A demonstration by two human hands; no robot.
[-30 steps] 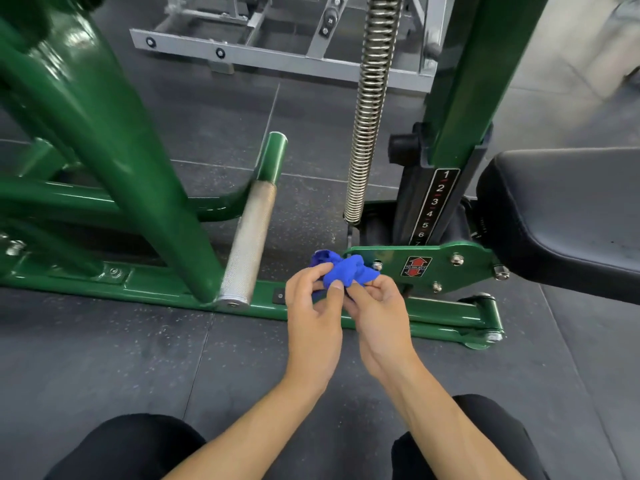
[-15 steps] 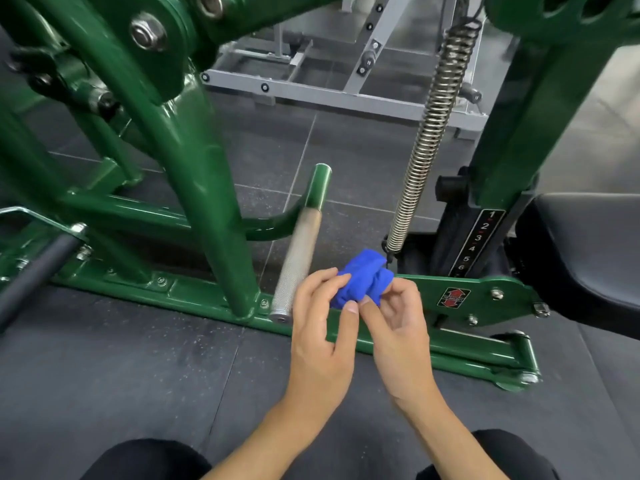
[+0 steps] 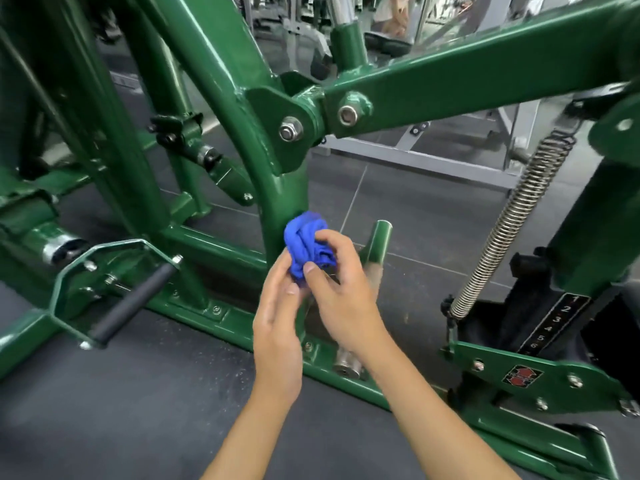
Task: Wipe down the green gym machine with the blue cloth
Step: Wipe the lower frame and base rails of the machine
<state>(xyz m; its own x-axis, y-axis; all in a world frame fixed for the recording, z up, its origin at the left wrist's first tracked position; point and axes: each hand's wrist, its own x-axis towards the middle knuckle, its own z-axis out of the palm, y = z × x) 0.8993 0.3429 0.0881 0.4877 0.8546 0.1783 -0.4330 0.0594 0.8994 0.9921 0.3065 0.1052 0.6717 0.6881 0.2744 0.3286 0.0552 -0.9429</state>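
A bunched blue cloth [image 3: 306, 245] sits in front of the lower part of the green gym machine's slanted post [image 3: 277, 188]. My right hand [image 3: 341, 296] grips the cloth from the right, thumb and fingers curled round it. From below and left, my left hand [image 3: 278, 317] pinches the cloth's underside with its fingertips. The green frame fills the view: a base rail [image 3: 221, 317] along the floor and a long arm [image 3: 467, 81] bolted at a pivot above the cloth.
A steel coil spring [image 3: 512, 220] runs down at the right beside a black numbered adjustment column [image 3: 557, 320]. A black-handled lever [image 3: 128, 306] sticks out at the left. A knurled metal peg [image 3: 375, 268] stands behind my right hand. Dark rubber floor [image 3: 138, 410] lies in front; grey equipment behind.
Both hands have lifted the cloth up and left, from near the seat bracket to the slanted post. My view has tilted up, showing the pivot and upper arm.
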